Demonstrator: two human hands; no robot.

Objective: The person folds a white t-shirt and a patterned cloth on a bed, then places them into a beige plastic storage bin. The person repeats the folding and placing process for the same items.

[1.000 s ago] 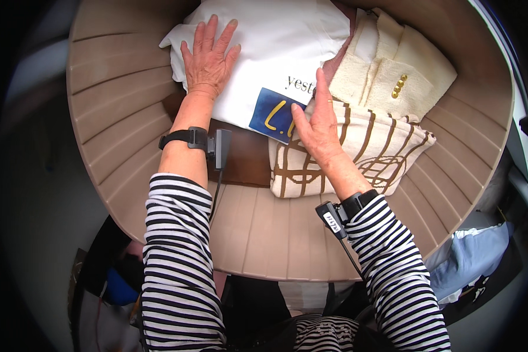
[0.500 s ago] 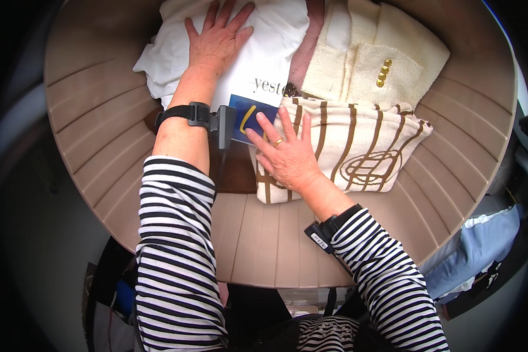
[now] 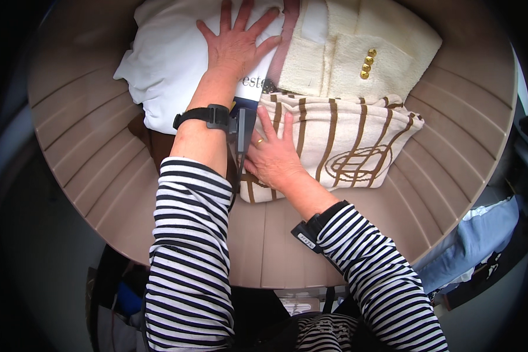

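Note:
My left hand (image 3: 236, 47) lies flat with spread fingers on a white T-shirt (image 3: 164, 64) with dark lettering and a blue printed patch. Black straps with small grey devices are round my wrists, and the left one covers part of the patch. My right hand (image 3: 276, 158) rests with fingers apart on the left end of a folded cream knit garment (image 3: 358, 141) with brown stripes and an oval motif. Its fingertips are beside the T-shirt's edge. Behind the knit lies a cream jacket (image 3: 405, 58) with gold buttons (image 3: 366, 66), and a pinkish cloth (image 3: 288, 29) lies between jacket and T-shirt.
Everything lies on a round, grooved, brown-beige table (image 3: 246, 252). Brown material (image 3: 158, 144) peeks out under the T-shirt. Below the table at the right, light blue clothing (image 3: 481, 234) hangs or lies in a heap. Dark and blue items sit lower left.
My left hand has slid to the right across the T-shirt, toward its edge. My right hand's fingers have drawn back from the blue patch and closer together. The whole view has shifted slightly.

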